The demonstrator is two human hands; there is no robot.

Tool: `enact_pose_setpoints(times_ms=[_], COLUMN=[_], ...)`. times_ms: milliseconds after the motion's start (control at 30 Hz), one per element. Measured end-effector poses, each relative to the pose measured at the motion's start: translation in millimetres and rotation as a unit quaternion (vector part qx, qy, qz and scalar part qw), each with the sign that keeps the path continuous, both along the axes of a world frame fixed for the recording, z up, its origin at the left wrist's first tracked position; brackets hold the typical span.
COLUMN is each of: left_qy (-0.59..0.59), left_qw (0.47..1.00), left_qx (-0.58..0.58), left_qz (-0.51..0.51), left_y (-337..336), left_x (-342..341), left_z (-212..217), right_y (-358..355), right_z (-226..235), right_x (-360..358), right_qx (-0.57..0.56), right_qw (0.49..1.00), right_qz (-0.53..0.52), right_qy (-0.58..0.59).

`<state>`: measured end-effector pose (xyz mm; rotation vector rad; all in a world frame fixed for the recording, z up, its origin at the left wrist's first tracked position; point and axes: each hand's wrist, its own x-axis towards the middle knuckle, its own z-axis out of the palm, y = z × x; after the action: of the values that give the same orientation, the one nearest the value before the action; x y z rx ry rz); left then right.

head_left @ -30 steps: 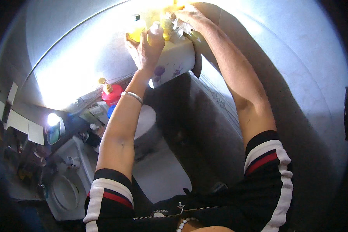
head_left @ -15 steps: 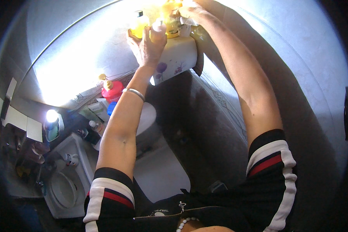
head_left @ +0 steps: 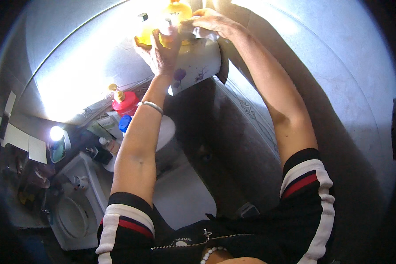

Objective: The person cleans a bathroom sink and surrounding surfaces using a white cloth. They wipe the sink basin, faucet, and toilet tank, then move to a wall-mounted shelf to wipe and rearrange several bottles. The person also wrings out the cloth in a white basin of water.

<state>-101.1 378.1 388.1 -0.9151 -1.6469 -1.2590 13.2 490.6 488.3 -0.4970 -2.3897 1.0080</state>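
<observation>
My left hand (head_left: 160, 59) is closed round two bottles, reaching up toward the bright wall. One is a yellow bottle (head_left: 144, 34) with a black cap; beside it is a smaller, pale bottle (head_left: 166, 35) blurred by glare. Just behind them stands a larger yellow-orange bottle (head_left: 179, 12). My right hand (head_left: 213, 23) is next to these bottles with bent fingers, and a crumpled white cloth or tissue (head_left: 203, 33) hangs from it. Below the bottles is a white box-like holder (head_left: 198, 70) with purple flowers on its front.
A red pump bottle (head_left: 126, 103) and a blue-capped container (head_left: 125, 123) stand left of my left forearm, near a small clear bottle (head_left: 110, 144). Under that arm is a white toilet (head_left: 185, 193). A white washbasin (head_left: 92, 176) and a bright lamp (head_left: 56, 133) lie farther left.
My left hand has shifted slightly left with the two bottles. My right hand has come down and left with the white cloth, and the large yellow bottle shows more clearly.
</observation>
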Motion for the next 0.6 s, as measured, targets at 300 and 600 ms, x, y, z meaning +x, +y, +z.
enact_pose_setpoints(times_ms=[300,600], left_qy=[-0.025,-0.033], left_qw=[0.999,0.998], left_qx=[-0.015,-0.044], left_qz=[0.012,0.020], left_y=[2,-8], left_x=[5,8], left_z=[5,5], right_y=[11,9], right_z=[-73,-66], right_x=[3,-2], right_qx=[0.390,0.252], right_qw=[0.859,0.960], right_qz=[-0.206,-0.066], right_qy=[0.259,-0.099])
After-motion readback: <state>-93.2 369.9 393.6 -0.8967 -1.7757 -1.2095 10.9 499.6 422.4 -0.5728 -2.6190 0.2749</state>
